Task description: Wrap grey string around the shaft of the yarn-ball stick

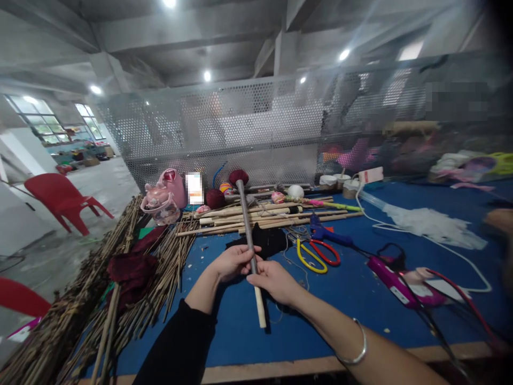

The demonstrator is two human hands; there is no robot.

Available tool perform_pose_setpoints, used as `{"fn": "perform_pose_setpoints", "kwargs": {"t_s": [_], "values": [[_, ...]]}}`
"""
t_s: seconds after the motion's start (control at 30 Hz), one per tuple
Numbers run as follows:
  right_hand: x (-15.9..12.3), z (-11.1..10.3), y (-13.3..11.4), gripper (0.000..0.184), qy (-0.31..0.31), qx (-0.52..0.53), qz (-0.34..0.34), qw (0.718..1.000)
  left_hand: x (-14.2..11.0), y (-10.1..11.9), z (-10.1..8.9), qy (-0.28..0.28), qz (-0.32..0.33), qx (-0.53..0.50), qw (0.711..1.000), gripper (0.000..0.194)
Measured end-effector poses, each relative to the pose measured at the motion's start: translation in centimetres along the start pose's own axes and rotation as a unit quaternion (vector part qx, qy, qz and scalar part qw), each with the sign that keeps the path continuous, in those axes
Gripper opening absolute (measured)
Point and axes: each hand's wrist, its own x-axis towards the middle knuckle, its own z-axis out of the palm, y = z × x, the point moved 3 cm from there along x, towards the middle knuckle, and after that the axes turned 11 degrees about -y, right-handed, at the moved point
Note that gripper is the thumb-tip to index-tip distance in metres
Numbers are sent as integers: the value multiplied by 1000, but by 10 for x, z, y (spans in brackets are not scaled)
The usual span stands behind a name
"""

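Observation:
Both my hands are closed around a wooden stick (260,307), which points away from me over the blue table. Grey wrapping covers its upper length; the lower end is bare pale wood. My left hand (230,264) pinches it from the left side, and my right hand (276,278) grips it just below from the right. At the far tip a dark red ball (239,176) shows; whether it is joined to the stick I cannot tell. Beyond my hands lies a black cloth (269,240), partly hidden. Scissors (312,263) with yellow and red handles rest to the right.
Bundled thin twigs (160,289) fill the table's left side, with dark red cloth (132,272) over them. Pale sticks (224,222) lie across the back. Rightward are a blue glue gun (328,232), a magenta power strip (390,280), cables and white plastic sheeting (425,222). A perforated metal panel (224,133) stands behind.

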Motion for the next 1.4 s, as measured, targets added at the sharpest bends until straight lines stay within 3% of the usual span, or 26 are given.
{"fn": "perform_pose_setpoints", "kwargs": {"t_s": [0.2, 0.6, 0.8, 0.93, 1.07, 1.13, 1.3, 1.4], "values": [[0, 0, -1, 16, -14, 35, 14, 999, -4, 7, -5, -28, -4, -64, 998, 36], [1, 2, 2, 23, -11, -9, 30, 999, -5, 12, -2, 2, -17, 4, 1000, 43], [6, 5, 15, 28, -10, -28, 55, 998, -3, 13, 0, 161, -11, 159, 974, 33], [3, 3, 9, 31, -46, 72, 24, 996, -5, 19, 2, 159, 8, 152, 975, 31], [-1, 3, 6, 26, -145, 228, 28, 962, -8, 25, 5, 92, 25, 38, 995, 35], [-1, 3, 7, 27, -149, 255, 33, 955, -9, 25, 6, 72, 21, 1, 997, 35], [3, 8, 12, 28, -95, 213, 51, 971, -7, 18, 0, 156, 23, 39, 987, 31], [3, 9, 12, 27, -97, 230, 65, 966, -5, 17, 0, 169, 39, 40, 984, 28]]}}
